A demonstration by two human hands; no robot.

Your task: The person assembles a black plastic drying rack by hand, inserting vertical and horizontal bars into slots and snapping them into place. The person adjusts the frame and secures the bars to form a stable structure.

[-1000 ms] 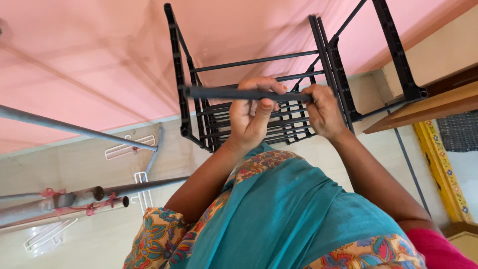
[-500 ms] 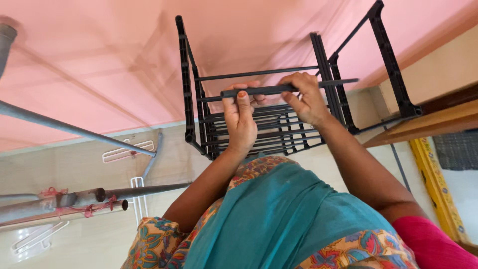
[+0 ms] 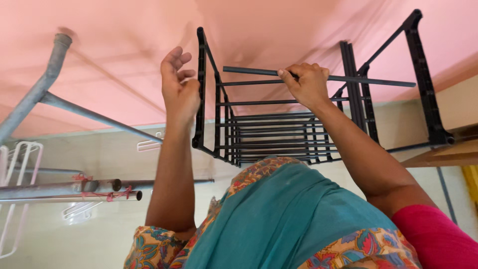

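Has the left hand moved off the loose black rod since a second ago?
Yes: left hand left the loose black rod, now against the black rack's left post.

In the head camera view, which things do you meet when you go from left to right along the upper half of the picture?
Grey metal pipe → left hand → left side frame of the black rack → right hand gripping a black rod → right side frame.

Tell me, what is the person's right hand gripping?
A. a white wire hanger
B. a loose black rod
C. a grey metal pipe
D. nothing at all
B: the right hand is closed around a loose black rod, held across the top of the black rack.
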